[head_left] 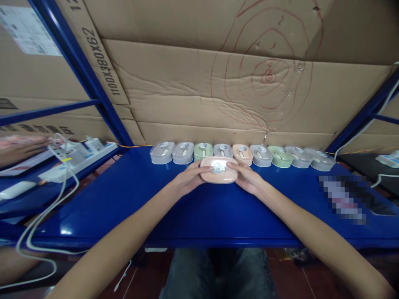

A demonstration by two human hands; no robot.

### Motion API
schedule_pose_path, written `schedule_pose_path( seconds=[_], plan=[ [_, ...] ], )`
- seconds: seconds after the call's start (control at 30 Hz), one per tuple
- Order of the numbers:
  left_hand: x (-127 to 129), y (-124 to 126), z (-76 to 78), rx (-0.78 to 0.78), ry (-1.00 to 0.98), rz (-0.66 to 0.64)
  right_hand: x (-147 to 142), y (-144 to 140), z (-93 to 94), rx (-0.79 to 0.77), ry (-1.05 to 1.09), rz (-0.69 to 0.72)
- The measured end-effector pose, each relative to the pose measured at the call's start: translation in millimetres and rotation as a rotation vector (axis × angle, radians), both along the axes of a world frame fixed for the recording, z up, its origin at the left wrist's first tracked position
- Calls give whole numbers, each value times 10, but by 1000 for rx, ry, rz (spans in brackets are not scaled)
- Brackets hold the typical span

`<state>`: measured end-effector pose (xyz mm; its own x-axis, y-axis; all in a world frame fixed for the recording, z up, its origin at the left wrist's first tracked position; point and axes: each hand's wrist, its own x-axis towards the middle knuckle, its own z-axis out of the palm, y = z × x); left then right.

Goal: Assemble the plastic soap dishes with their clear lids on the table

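A pink oval lunch box with a round pale label on its lid is held up above the blue table. My left hand grips its left end, the thumb lying on the lid. At the right end, my right hand holds it in the same way, thumb on top and fingers underneath. Behind it stands a row of several similar boxes, among them a grey box, a green box and a pink box. The lunch box's underside is hidden.
The blue table reaches back to a cardboard wall with red rings drawn on it. White cables and a power strip lie at the left. A pixelated patch covers something at the right. Another person's hand shows far left.
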<state>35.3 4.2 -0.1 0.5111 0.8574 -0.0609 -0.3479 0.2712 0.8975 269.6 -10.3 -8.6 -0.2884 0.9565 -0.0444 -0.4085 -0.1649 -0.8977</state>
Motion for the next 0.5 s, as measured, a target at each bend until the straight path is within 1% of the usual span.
schedule_pose_path(
  seconds=[0.17,0.37,0.5],
  plan=[
    [23,-7,5,1,-41,-10,-7,-23,53,-2,3,-15],
    [42,-15,15,15,-68,10,-27,-47,98,-5,23,-37],
    [49,-18,9,16,-69,13,-41,-46,109,5,11,-13]
  ],
)
